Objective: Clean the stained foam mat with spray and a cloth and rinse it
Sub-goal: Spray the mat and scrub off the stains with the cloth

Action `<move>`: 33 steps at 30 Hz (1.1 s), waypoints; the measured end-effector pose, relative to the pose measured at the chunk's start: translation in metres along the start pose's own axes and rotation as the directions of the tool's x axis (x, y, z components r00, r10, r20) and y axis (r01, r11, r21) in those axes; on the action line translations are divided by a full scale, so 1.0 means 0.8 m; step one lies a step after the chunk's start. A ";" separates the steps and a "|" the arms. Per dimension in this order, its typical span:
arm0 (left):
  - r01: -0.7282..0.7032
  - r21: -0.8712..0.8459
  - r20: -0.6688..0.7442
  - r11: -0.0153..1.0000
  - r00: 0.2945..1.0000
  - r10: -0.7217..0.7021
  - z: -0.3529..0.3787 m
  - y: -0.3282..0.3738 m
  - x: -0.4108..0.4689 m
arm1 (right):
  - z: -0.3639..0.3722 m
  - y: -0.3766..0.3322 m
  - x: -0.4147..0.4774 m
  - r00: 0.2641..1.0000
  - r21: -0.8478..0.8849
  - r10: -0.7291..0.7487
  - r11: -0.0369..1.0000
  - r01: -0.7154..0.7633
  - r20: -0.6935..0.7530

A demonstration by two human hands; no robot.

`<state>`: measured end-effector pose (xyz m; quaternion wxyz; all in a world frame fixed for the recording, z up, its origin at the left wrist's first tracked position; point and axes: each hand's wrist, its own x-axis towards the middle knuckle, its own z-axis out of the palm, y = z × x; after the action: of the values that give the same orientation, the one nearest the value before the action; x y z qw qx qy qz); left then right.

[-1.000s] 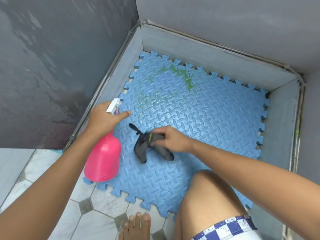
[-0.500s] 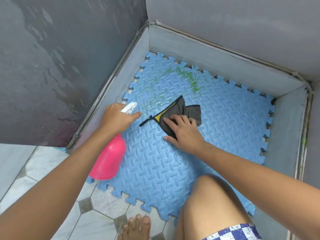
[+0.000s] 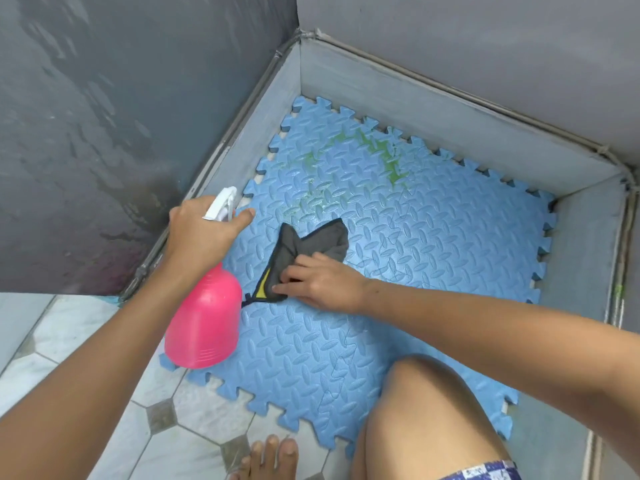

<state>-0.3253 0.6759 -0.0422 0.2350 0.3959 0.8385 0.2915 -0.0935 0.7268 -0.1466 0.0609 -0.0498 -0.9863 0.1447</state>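
Blue interlocking foam mat (image 3: 433,258) with embossed tread pattern lies flat on the floor in a grey-walled corner (image 3: 450,109), its near edge overlapping pale tiled floor (image 3: 194,434). Green stain (image 3: 388,157) streaks the far part of the mat; a fainter greenish patch sits nearer the middle. Pink plastic spray bottle (image 3: 204,323) with white trigger head is held off the mat's left edge, nozzle toward the stain. Left hand (image 3: 201,233) wraps the bottle neck, fingers closed round it, forefinger stretched forward, possibly on the trigger, though the hand hides it. Dark grey cloth (image 3: 311,244) with a yellow-trimmed edge lies crumpled mid-mat. Right hand (image 3: 322,282) presses down on its near end, fingers spread flat over the fabric rather than gripping.
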 end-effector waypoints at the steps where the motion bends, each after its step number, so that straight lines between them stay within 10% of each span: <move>1: -0.025 0.008 -0.003 1.000 1.000 0.025 -0.002 -0.001 0.000 | -0.002 0.014 0.017 1.000 0.002 -0.006 1.000 0.006 0.006; 4: -0.075 0.042 -0.007 0.996 0.997 0.075 -0.006 -0.002 -0.001 | -0.025 0.086 0.080 0.948 -0.053 0.315 0.947 -0.317 -0.049; 9: -0.046 0.006 0.003 0.999 0.999 0.046 -0.006 0.001 -0.002 | -0.064 0.187 0.153 0.514 0.160 0.849 0.528 -0.834 -0.123; 16: -0.048 0.013 0.029 0.999 0.998 0.048 0.003 0.009 0.003 | -0.009 0.056 0.098 0.931 0.023 0.344 0.939 -0.344 -0.119; 19: -0.015 0.013 0.101 1.000 0.995 0.014 0.025 0.021 0.016 | -0.006 0.033 0.022 0.940 0.003 0.330 0.944 -0.331 -0.087; 27: -0.083 0.009 0.274 0.997 0.959 0.077 0.073 0.114 0.080 | -0.061 0.105 -0.134 0.526 0.012 0.823 0.540 -0.841 -0.215; 33: -0.106 -0.002 0.150 0.994 0.983 0.105 0.075 0.138 0.099 | -0.065 0.174 -0.186 0.046 0.215 0.927 0.134 -0.967 -0.373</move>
<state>-0.2753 0.8143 -0.0235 0.2806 0.4612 0.7971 0.2705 0.0718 0.8572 -0.1533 0.1592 -0.7174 -0.6726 0.0873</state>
